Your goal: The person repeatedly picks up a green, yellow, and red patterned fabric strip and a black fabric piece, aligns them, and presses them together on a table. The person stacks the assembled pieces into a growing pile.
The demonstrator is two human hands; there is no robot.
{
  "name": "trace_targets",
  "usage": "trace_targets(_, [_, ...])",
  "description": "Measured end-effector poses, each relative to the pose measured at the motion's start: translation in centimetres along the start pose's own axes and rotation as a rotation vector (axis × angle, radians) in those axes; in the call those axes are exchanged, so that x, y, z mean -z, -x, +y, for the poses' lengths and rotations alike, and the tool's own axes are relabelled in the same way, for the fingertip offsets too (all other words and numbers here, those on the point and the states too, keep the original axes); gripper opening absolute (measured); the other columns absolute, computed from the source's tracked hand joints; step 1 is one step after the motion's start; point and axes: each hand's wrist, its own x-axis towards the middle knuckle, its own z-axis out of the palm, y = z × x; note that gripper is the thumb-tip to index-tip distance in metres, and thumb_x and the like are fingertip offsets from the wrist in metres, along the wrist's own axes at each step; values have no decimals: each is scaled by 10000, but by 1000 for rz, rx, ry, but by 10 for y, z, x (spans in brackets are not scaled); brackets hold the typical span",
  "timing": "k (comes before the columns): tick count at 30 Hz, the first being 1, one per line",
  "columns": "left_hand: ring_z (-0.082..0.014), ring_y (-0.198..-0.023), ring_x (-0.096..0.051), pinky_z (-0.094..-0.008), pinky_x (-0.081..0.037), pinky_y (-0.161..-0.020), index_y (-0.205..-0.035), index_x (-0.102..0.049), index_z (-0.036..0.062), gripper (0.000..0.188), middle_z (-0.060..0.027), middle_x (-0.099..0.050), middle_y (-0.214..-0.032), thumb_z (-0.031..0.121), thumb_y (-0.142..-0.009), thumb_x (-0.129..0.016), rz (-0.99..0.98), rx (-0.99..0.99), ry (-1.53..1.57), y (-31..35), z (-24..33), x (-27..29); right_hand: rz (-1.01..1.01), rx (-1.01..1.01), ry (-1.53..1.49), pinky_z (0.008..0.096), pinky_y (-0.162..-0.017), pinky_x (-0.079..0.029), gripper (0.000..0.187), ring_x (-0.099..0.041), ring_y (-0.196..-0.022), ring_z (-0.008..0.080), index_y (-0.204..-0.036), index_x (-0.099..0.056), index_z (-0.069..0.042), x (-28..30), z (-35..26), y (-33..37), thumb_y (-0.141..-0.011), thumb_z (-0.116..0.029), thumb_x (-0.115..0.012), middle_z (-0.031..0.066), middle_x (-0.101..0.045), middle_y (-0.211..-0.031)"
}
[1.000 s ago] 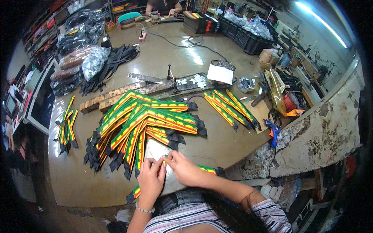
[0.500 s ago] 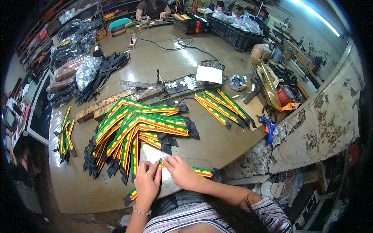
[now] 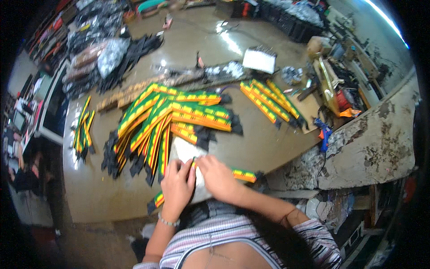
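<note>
Both my hands pinch the middle of a green, yellow and red striped strap (image 3: 244, 174) with black ends. My left hand (image 3: 177, 187) has its fingers closed at the bend, where the strap's other end sticks out below the wrist side. My right hand (image 3: 218, 178) presses against the same spot from the right, fingertips together. The bend itself is mostly hidden by my fingers. Under my hands lies a pale grey plate (image 3: 181, 149). Just beyond is a large overlapping pile of bent striped straps (image 3: 179, 117) with black ends.
More striped straps lie at the right (image 3: 268, 102) and far left (image 3: 83, 127). A blue glue gun (image 3: 323, 133) rests at the table's right edge. Behind the pile run a wooden bar (image 3: 127, 95) and a white paper (image 3: 259, 61). Plastic-wrapped bundles (image 3: 85, 74) stand back left.
The whole view has tilted, so the table and straps appear higher and shifted right, with some blur. My hands keep their pinch on the strap, with little visible change.
</note>
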Motion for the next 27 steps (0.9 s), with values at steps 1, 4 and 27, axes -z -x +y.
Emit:
trace_targets(1, [-286,-911,-612,-389,-513,-730,-1074,-702,97,235,-105,-594,-978,193,-863,-662,7,-2,-17,1,0,-1,81,-31,5,341,-892,-484,342,-534,-1042,291,-1091,-581,79,0,-1,-1,-795,-90,-543,159,-540,-1083])
trace_targets(4, [-291,-952,-605,-391,-511,-765,-1057,-691,90,224,-97,-599,-1032,195,-862,-662,35,13,21,2,1,-4,126,29,213,352,-880,-490,334,-543,-1038,286,-1099,-579,66,6,0,-3,-804,-88,-552,136,-549,-1071])
trace_targets(27, [-345,-1128,-536,-414,-458,-920,-1070,-715,53,476,-163,-607,-1196,482,-885,-627,287,-186,-391,-174,-36,64,176,-418,420,442,-712,-485,355,-619,-784,389,-968,-675,40,83,283,-79,-865,-300,-665,224,-643,-813])
